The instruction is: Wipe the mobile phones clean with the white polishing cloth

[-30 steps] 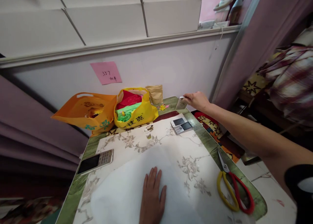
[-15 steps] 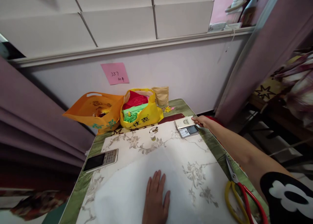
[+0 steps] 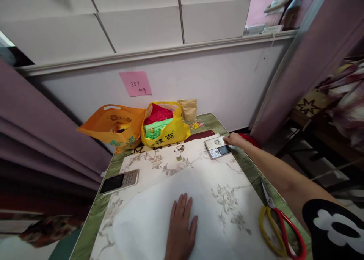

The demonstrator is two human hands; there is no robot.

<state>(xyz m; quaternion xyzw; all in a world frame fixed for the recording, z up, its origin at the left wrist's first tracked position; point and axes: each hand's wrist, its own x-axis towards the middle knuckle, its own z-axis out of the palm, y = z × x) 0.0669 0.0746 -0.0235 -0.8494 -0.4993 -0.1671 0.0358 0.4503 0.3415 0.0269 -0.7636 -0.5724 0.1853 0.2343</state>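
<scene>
Sheeting [image 3: 148,210] lies spread beneath the left hand [image 3: 182,229], palm down, fingers slightly apart. At its one o'clock, the right hand [image 3: 233,139] pinches a pale phone [image 3: 211,144], apparently laid against the keypad phone [image 3: 218,151] but not yet released; scissors [image 3: 270,204] at three o'clock lie untouched.

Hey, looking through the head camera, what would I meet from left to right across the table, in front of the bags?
Keypad device, left hand on a white sheet, pale phone, right hand at that phone's edge, scissors.
</scene>
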